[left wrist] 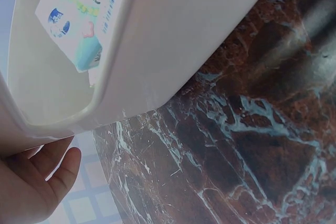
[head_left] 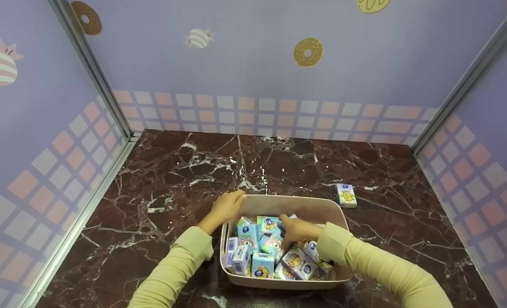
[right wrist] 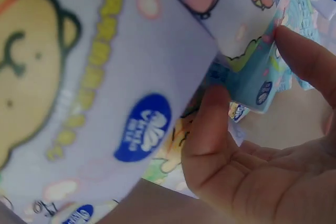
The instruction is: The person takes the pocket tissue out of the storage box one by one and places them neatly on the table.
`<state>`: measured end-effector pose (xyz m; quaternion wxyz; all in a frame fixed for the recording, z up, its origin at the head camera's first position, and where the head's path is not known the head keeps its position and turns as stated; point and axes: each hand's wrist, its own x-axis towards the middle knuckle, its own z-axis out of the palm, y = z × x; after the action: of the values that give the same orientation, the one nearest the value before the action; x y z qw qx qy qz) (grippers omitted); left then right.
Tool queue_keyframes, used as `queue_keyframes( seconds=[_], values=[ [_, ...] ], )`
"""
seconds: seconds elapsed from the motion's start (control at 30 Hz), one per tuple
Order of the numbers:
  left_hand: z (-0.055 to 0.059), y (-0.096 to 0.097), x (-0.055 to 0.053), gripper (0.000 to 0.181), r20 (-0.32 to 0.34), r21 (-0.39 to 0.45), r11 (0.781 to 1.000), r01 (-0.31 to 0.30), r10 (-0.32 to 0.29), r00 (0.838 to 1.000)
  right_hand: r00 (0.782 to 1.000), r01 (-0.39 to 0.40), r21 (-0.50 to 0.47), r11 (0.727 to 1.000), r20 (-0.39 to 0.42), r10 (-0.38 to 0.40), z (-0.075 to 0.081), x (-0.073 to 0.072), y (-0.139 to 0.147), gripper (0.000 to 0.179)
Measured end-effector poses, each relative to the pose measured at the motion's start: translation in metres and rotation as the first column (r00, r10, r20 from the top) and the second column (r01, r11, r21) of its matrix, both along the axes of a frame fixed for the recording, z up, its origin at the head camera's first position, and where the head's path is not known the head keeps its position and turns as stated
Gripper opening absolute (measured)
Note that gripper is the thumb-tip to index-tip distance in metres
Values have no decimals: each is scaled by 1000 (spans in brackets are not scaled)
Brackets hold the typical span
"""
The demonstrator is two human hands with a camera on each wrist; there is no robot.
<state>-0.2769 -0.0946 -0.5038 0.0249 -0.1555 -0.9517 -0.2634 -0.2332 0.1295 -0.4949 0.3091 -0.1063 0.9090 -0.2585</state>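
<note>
1 tissue pack (right wrist: 249,80) among other packs (head_left: 249,235) in the bin (head_left: 292,207), edges pinched in my right grip (head_left: 298,229), should be light, soft, slick: best held by its sides. My left grip (head_left: 227,207) touches the bin's rim; whether it grasps, I can't tell.

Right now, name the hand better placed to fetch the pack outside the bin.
Probably the right hand: though among packs in the bin, it is nearer the lone pack; the left hand is at the bin's far left corner.
</note>
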Motion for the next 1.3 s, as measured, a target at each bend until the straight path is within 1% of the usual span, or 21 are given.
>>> queue_keyframes(
  seconds=[0.17, 0.27, 0.43, 0.5, 0.57, 0.63, 0.73, 0.83, 0.9, 0.97, 1.0, 1.07, 1.13, 1.23, 1.3],
  values=[
    [0, 0, 1, 21, -21, 6, 1000, 1, -1, 1000, 993, 85, -71, 994, 88, -79, -3, -3, 3, 75],
    [0, 0, 1, 21, -33, 14, 1000, 3, -3, 999, 989, 109, -117, 987, 112, -96, -4, -5, 4, 70],
    [0, 0, 1, 22, -40, 26, 1000, 9, -8, 999, 977, 155, -164, 974, 169, -127, -2, -8, 3, 68],
    [0, -1, 1, 22, -46, 28, 1000, 11, -10, 999, 971, 180, -193, 965, 194, -142, 0, -10, 3, 65],
    [-1, -1, 1, 23, -48, 30, 999, 13, -12, 999, 962, 210, -235, 949, 223, -157, 2, -11, 4, 59],
    [0, -1, 1, 22, -51, 31, 999, 17, -15, 999, 950, 248, -288, 925, 257, -174, 5, -13, 6, 52],
    [-1, -1, 1, 22, -48, 41, 999, 18, -16, 999, 929, 312, -390, 866, 316, -193, 11, -18, 10, 42],
    [0, -1, 0, 22, -32, 40, 999, 21, -20, 999, 916, 346, -491, 799, 362, -175, 19, -24, 16, 33],
    [-1, -1, 0, 23, -19, 39, 999, 17, -16, 1000, 905, 368, -556, 745, 398, -151, 27, -28, 21, 29],
    [0, -1, 0, 23, -5, 35, 999, 15, -15, 1000, 899, 388, -617, 685, 418, -132, 35, -33, 27, 26],
    [0, -1, 0, 23, -7, 35, 999, 12, -12, 1000, 898, 395, -647, 652, 421, -126, 39, -35, 31, 25],
    [-1, -1, 0, 22, -8, 39, 999, 9, -8, 1000, 921, 365, -696, 618, 366, -132, 46, -40, 41, 22],
    [-1, -1, 0, 21, -17, 42, 999, 9, -8, 1000, 936, 344, -741, 576, 317, -150, 51, -45, 50, 19],
    [-1, 0, 0, 21, -36, 44, 999, 15, -13, 999, 949, 316, -795, 517, 263, -175, 58, -54, 66, 18],
    [-1, 0, 1, 21, -44, 47, 999, 18, -16, 999, 936, 351, -826, 441, 298, -186, 62, -59, 76, 22]
  ],
)
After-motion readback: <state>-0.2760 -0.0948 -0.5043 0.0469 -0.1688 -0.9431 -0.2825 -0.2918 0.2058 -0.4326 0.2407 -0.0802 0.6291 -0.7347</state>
